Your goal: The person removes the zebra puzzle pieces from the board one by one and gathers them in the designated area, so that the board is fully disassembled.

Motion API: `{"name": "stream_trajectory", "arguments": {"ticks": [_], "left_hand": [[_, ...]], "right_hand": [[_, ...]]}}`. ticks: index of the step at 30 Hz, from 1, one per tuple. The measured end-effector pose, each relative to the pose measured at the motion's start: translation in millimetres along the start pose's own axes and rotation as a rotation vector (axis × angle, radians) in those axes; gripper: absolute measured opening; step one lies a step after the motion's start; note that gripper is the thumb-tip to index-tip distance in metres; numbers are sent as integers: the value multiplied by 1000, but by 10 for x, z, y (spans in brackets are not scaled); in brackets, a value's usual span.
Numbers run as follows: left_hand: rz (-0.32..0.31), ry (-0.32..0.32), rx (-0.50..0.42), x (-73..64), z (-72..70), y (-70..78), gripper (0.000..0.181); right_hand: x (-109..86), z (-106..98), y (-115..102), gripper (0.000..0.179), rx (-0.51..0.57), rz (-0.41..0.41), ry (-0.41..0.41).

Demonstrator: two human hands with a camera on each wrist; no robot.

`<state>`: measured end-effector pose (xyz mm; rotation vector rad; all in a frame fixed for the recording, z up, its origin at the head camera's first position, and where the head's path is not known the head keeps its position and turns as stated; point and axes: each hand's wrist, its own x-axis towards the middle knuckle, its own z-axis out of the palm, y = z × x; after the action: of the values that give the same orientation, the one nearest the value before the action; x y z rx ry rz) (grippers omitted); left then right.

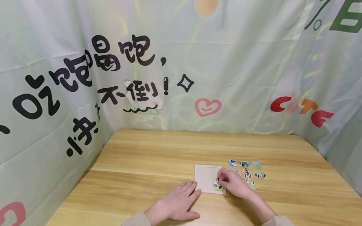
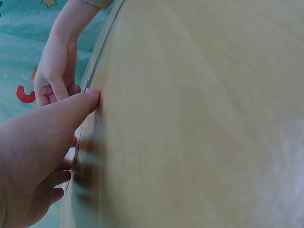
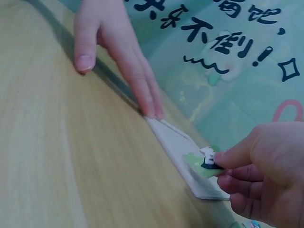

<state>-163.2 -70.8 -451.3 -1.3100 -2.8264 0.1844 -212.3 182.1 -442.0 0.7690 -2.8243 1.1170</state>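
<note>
A square, pale puzzle tray with a thin raised rim lies on the table. My right hand pinches a jigsaw puzzle piece between thumb and fingertips, over the tray's near right corner. In the right wrist view that puzzle piece is green with a black-and-white figure and tilts above the tray surface. My left hand lies with fingers extended, fingertips at the tray's left edge and thumb on the tabletop. The left wrist view has this left hand in front, with the right hand beyond.
Several loose puzzle pieces, blue, green and black-and-white, lie to the right of the tray, partly behind the right hand. The wooden table ends at a printed fabric curtain at the back and on both sides.
</note>
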Motion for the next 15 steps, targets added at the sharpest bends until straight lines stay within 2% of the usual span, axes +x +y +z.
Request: {"name": "stream_trajectory", "arguments": {"ticks": [6,15], "left_hand": [[-2,11,17,-5,12,5,75],[-2,17,19,-10,8,16,75]], "right_hand": [[-47,-93,54,15,86,11,40],[-248,-323,268,14,224,49,33]]}}
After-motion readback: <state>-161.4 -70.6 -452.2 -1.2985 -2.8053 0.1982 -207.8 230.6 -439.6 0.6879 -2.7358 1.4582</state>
